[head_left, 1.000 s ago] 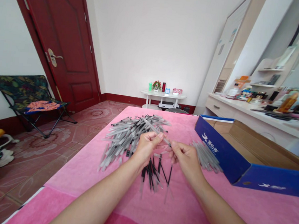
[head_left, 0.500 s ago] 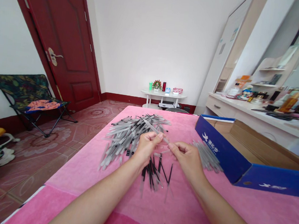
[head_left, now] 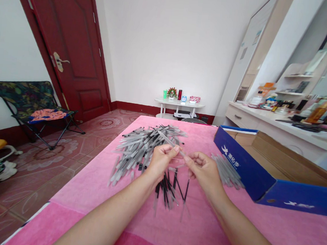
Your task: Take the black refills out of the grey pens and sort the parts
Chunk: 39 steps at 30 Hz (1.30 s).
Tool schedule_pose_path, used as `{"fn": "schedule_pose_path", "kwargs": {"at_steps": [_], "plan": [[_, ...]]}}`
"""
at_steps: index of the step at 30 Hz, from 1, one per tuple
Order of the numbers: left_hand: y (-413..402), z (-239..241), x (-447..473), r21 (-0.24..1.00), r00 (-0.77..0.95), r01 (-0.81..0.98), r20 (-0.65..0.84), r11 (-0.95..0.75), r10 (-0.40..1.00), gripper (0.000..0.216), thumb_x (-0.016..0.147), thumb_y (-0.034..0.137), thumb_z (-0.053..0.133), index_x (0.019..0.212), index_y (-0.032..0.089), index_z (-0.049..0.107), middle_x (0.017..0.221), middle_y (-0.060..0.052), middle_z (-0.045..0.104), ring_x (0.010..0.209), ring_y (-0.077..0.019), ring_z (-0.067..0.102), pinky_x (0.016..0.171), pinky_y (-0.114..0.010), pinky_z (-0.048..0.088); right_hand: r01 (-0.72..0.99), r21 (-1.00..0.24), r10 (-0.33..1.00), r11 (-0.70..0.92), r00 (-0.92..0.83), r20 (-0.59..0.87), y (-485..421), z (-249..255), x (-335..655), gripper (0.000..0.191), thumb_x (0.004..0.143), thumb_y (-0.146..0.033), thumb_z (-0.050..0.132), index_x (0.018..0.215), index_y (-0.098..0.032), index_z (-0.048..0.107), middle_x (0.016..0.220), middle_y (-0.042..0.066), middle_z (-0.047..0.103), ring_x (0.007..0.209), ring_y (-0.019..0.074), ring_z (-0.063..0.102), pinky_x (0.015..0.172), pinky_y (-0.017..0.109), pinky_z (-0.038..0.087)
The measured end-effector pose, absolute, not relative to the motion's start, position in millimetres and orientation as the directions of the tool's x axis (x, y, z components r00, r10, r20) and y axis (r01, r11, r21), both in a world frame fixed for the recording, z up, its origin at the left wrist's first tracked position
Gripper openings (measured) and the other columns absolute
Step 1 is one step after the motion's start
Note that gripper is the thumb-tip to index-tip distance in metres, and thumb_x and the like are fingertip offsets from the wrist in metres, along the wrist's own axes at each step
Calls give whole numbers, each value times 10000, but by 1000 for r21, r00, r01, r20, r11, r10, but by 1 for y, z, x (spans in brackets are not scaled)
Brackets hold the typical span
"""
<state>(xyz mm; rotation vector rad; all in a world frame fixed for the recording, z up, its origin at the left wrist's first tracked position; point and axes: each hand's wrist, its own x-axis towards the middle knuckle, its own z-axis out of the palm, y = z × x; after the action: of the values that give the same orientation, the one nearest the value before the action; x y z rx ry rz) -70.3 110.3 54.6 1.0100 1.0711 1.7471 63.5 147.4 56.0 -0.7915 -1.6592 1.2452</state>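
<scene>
Between both hands is a translucent pen barrel (head_left: 166, 139), slanting down to the right. My left hand (head_left: 161, 160) is closed around its middle, thumb on top. The fingers of my right hand (head_left: 201, 165) pinch its lower right end; the very tip is hidden by the fingers. Behind my left hand spreads a pile of grey translucent pens (head_left: 138, 147), some with black ends. Below the hands lie several dark ink refills (head_left: 166, 192) in a loose heap. To the right of my right hand is a smaller row of clear pen barrels (head_left: 228, 171).
A pink cloth (head_left: 97, 212) covers the table. An open blue cardboard box (head_left: 242, 168) stands at its right. Beyond are a dresser (head_left: 239, 113) with bottles, a small white table (head_left: 179, 102) by the wall and a folding chair (head_left: 32, 98) at the left.
The right fingers have shifted very slightly at the end of the pen barrel. The left hand and the piles look the same.
</scene>
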Motion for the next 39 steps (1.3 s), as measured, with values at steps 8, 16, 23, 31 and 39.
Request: {"fn": "schedule_pose_path", "kwargs": {"at_steps": [8,16,23,31,39], "plan": [[111,55,-71,935,-345,-214,197,-282,918,289,674,398,631,762,123,642,709,-54,658,624,-132,593,533,-203,438,-40,-969,878,245,-414,239,150,53,64,284,648,-398,662,652,-158,510,489,-40,547,374,72,485,355,167,375],[111,53,-70,937,-348,-171,231,-304,908,290,674,401,629,743,120,651,683,-48,654,583,-112,573,522,-192,423,-20,-991,842,132,-526,123,145,53,62,359,742,-498,509,659,-149,521,532,-6,567,364,82,489,332,180,364],[114,54,-75,945,-381,-184,186,-272,906,325,652,424,641,751,115,653,691,-64,661,606,-128,596,526,-197,440,-30,-971,882,238,-412,229,150,54,67,266,626,-357,676,601,-164,495,461,-46,512,375,74,454,377,186,364],[115,53,-77,932,-427,-240,149,-271,892,336,639,432,650,768,122,649,665,-52,645,565,-110,593,498,-182,440,-224,-965,847,-140,-532,1,150,54,65,189,713,-308,520,622,-143,509,553,-13,526,367,37,338,334,165,217],[120,53,-101,857,-666,-296,131,-422,734,337,651,428,629,813,135,591,746,-30,622,538,-63,561,466,-147,417,-124,-980,825,-157,-562,-61,154,62,71,148,658,-250,496,556,-143,499,496,-18,499,338,31,281,318,165,165]]}}
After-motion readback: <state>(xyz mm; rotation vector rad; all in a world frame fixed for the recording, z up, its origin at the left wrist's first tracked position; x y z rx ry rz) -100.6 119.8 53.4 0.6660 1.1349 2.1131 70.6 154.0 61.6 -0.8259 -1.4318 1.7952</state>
